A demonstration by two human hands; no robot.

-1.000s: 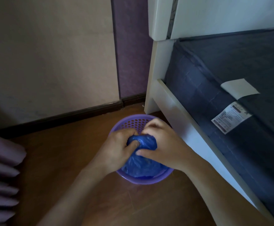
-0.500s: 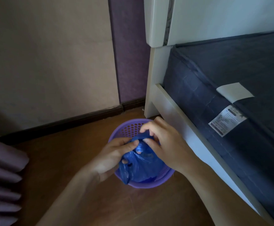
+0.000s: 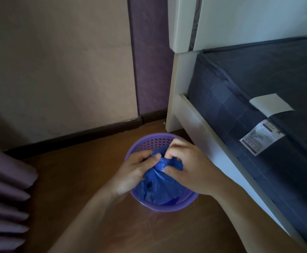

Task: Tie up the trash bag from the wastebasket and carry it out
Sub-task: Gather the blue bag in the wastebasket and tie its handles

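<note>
A blue plastic trash bag (image 3: 156,187) sits in a round purple perforated wastebasket (image 3: 149,143) on the wooden floor beside the bed. Both hands meet over the basket at the bag's gathered top. My left hand (image 3: 134,172) pinches the bunched plastic from the left with thumb and fingers. My right hand (image 3: 189,165) grips the same bunch from the right, fingers curled over it. The neck of the bag is twisted up between the two hands; whether it is knotted is hidden by the fingers.
A white bed frame (image 3: 200,128) with a dark blue mattress (image 3: 258,84) stands close on the right, almost touching the basket. A purple pleated curtain (image 3: 3,189) hangs at the left. The wall and dark baseboard (image 3: 76,137) lie behind.
The hands have shifted their grip on the bag's top. The loose flap that hung over the rim on the left half a second ago is now gathered into the bunch.
</note>
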